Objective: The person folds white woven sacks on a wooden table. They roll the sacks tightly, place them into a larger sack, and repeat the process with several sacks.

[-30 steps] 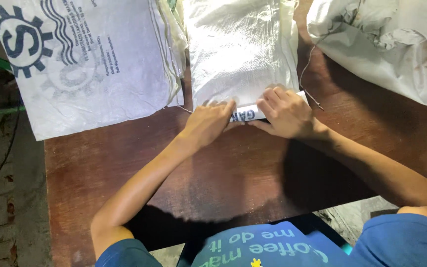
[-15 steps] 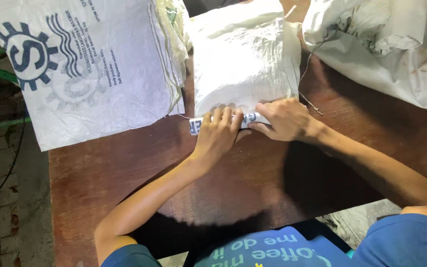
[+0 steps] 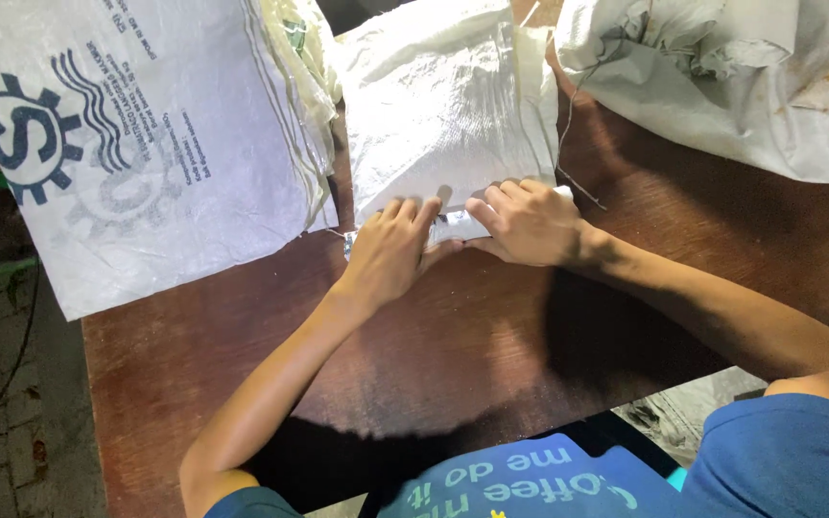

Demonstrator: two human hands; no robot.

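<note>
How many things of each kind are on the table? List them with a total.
White woven sacks: 3 (printed sack, folded sack, crumpled sack)
Hands pressing the folded sack's near edge: 2 (left hand, right hand)
Wooden table: 1
Total: 6

A single head-worn camera looks steeply down from above the person's chest, close over the dark brown wooden table. It faces away from the body, so both forearms enter from the bottom edge and white woven plastic sacks fill the top.
</note>
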